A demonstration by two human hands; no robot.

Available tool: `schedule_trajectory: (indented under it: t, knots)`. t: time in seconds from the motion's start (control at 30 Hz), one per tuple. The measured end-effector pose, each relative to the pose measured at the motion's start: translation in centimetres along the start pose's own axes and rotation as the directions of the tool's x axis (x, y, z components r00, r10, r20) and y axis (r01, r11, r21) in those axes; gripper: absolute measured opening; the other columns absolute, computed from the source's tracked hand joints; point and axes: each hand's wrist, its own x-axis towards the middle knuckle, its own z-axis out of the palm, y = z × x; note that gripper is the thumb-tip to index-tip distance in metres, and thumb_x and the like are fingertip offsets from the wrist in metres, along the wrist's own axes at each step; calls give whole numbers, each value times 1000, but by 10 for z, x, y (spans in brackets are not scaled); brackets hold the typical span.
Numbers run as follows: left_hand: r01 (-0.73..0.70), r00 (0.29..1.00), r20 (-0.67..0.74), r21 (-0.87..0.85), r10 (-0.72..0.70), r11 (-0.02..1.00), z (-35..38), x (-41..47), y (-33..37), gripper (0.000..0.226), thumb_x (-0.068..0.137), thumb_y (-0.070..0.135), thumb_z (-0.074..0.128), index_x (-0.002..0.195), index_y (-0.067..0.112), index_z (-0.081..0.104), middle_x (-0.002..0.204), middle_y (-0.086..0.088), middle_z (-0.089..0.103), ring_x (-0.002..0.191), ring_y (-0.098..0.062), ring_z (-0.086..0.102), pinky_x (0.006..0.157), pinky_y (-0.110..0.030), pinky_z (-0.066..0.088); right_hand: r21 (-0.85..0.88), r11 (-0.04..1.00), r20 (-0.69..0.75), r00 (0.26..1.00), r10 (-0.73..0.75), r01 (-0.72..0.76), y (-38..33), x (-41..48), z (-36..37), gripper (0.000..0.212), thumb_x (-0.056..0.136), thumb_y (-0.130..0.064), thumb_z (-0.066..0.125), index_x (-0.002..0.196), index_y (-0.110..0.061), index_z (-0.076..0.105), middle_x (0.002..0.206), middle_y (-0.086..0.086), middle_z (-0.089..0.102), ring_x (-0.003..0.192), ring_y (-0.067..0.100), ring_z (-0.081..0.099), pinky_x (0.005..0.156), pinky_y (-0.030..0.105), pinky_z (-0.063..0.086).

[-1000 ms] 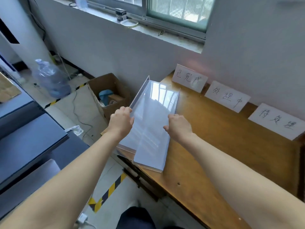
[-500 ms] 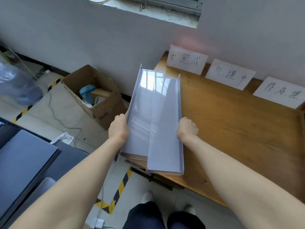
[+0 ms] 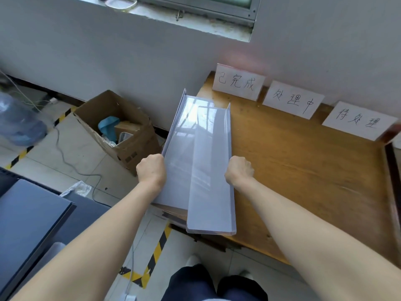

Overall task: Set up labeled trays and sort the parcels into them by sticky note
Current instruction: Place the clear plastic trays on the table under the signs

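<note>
I hold a long clear plastic tray (image 3: 201, 161) over the left end of the wooden table (image 3: 303, 170). It seems to be two nested trays, the upper one (image 3: 211, 203) slid toward me past the table edge. My left hand (image 3: 152, 168) grips the left wall and my right hand (image 3: 239, 169) grips the right wall. Three white paper labels with handwritten characters lean on the wall at the table's back: the left label (image 3: 237, 82), the middle label (image 3: 293, 99), the right label (image 3: 358, 121). No parcels are in view.
An open cardboard box (image 3: 121, 129) with odds and ends stands on the floor left of the table. A water jug (image 3: 19, 122) lies further left. A dark grey surface (image 3: 32, 218) is at the lower left. A cable (image 3: 71, 166) crosses the floor.
The trays have swung from tilted to lying lengthwise, pointing at the left label. My hands have spread to the two side walls. The camera has tipped down.
</note>
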Motion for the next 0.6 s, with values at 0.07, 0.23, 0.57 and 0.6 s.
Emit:
schedule_trajectory:
  t: [0.07,0.23,0.57,0.6]
  knots:
    - [13,1000,-23,-20,-14,1000,-2,-2,1,23,83,-6,46,89,6,65,92,-11,65,89,-32,61,71,-36,50,-23,1000,-16,1000,-5,5,1,-2,-4,22,84,10,45,85,-10,54,91,7,58,92,26,60,66,30,44]
    - [13,996,-81,-115,-22,993,-13,-9,4,19,83,-3,52,83,7,69,77,-9,65,75,-30,63,70,-39,57,-47,998,-35,998,-46,44,2,-6,-17,18,84,7,48,81,-10,53,84,5,53,77,23,49,64,29,41]
    - [-32,968,-252,-102,6,994,-67,-28,-11,14,87,9,58,83,5,71,75,-11,67,69,-29,63,68,-39,57,19,996,-113,990,-80,83,19,-6,-60,30,80,7,49,60,-13,40,63,2,44,65,23,47,44,26,25]
    - [-28,965,-263,-107,-1,994,-72,-31,-12,15,88,9,58,83,4,71,75,-12,67,70,-29,62,68,-38,56,24,996,-122,989,-83,86,21,-6,-64,29,81,5,49,59,-13,40,63,2,43,66,23,48,43,26,26]
